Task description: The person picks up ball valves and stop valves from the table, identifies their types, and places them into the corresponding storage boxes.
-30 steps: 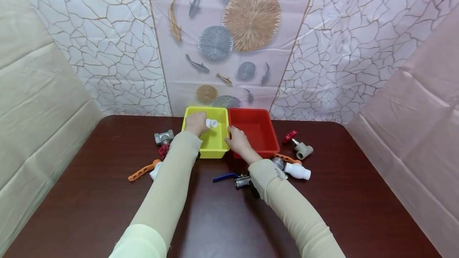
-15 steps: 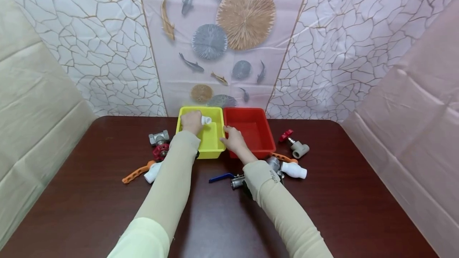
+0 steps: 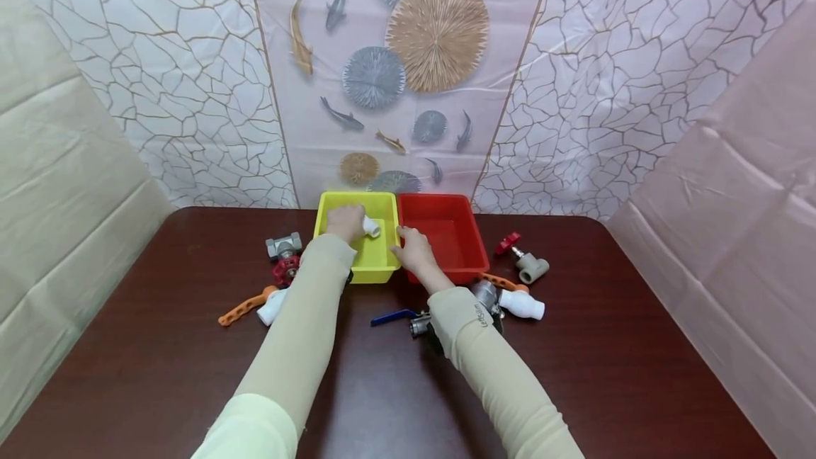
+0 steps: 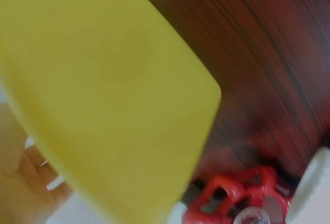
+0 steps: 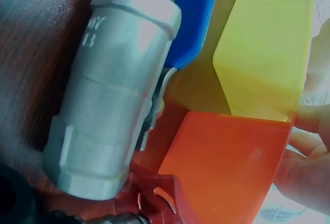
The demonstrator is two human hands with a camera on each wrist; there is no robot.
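Note:
My left hand (image 3: pixel 346 223) is over the left part of the yellow bin (image 3: pixel 376 275), gripping a white plastic pipe fitting (image 3: pixel 371 226). The fitting's open round end pokes out to the right of the fist; the rest is hidden in the hand. In the left wrist view, the yellow bin's outer wall (image 4: pixel 113 80) covers much of the picture, with the fingers (image 4: pixel 44 175) beyond its rim. At the adjoining rims of the yellow and red bins, my right hand (image 3: pixel 416 253) rests with thumb and fingers apart. The red bin (image 3: pixel 468 275) stands to the right.
Left of the bins lie a metal valve with a red handwheel (image 3: pixel 285 270) and a white valve with an orange handle (image 3: pixel 247 305). Nearer the right forearm are a blue-handled metal valve (image 3: pixel 421 325), a white valve (image 3: pixel 523 304) and a grey valve (image 3: pixel 532 268).
My left hand has lowered slightly into the yellow bin, and the fitting's open end now tips further down. My right hand has stayed at the rims. The head view has shifted a little.

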